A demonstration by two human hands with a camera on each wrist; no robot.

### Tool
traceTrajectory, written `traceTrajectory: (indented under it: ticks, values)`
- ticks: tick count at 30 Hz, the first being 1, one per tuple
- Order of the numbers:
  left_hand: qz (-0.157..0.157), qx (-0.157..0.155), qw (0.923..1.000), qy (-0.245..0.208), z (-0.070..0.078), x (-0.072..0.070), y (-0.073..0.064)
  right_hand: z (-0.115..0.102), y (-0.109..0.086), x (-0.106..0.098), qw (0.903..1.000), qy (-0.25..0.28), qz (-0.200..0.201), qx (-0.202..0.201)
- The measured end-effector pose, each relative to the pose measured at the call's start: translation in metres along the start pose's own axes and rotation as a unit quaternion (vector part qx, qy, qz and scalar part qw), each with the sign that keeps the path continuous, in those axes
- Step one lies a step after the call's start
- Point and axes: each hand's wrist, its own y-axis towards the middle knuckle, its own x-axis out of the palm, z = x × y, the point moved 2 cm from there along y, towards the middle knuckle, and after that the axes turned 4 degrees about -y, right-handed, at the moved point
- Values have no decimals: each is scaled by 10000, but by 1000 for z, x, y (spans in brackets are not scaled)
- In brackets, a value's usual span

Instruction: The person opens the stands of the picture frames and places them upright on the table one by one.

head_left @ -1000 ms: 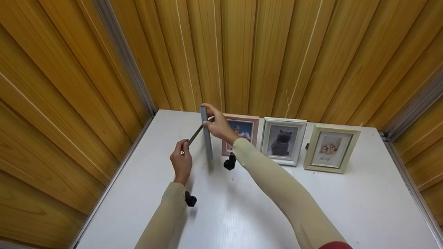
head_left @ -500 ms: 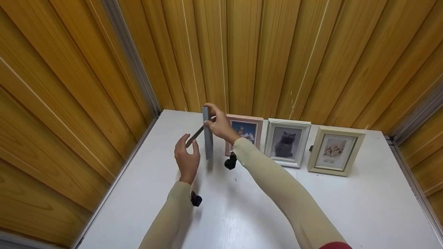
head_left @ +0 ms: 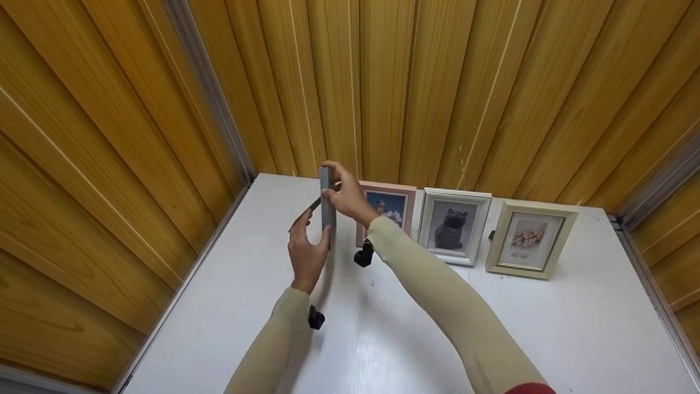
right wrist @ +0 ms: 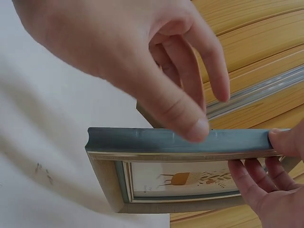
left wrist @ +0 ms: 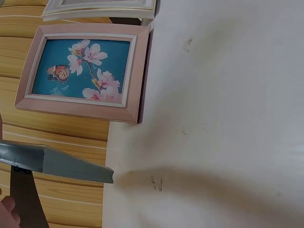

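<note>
My right hand (head_left: pixel 350 197) grips a blue-grey picture frame (head_left: pixel 326 202) near its top, thumb on the edge and fingers on the picture side. The frame stands upright, edge-on to the head view; the right wrist view shows its picture (right wrist: pixel 190 178), an orange shape with leafy sprigs. From its back juts a dark support leg (left wrist: pixel 27 199). My left hand (head_left: pixel 307 251) is spread beside the frame, its thumb (right wrist: pixel 190 124) right at the frame's edge. Its other fingers are loosely bent by the support leg, partly hidden in the head view.
On the white table (head_left: pixel 415 339) stand a pink frame (left wrist: pixel 85 110) with blossoms and a butterfly, a white frame (head_left: pixel 474 230) with a grey cat, and a cream frame (head_left: pixel 559 241) at the right. Wood-panelled walls (head_left: pixel 383 82) rise behind and at both sides.
My left hand has let go of the support leg's end and moved up and right, its thumb reaching the frame's edge. My right hand keeps its grip on the picture frame.
</note>
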Motion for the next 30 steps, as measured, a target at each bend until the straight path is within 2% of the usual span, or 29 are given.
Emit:
traceTrajectory:
  ticks: [4, 6, 10, 13, 17, 25, 30]
  values:
    - [-276, -340, 9990, -106, 1, 5, 0, -1, -1, -1, 10000, -40, 58, -47]
    - [-379, -648, 9968, -285, 2, 7, 0, -2, -2, 0, 9999, -74, 59, -53]
    - [-519, -1385, 9872, -597, 5, 11, 2, -1, -4, 2, 9999, -89, 23, -43]
    - [-645, -1740, 9805, -649, 6, 12, 3, 0, -5, 4, 9999, -128, 48, -53]
    - [-677, -1819, 9789, -638, 7, 13, 4, 1, -8, 7, 9998, -160, 71, -116]
    - [-549, -1699, 9831, -406, 8, 13, 0, 4, -10, 12, 9997, -123, 48, -189]
    - [-506, -1896, 9804, -191, 11, 13, 1, 5, -10, 13, 9997, -152, 74, -183]
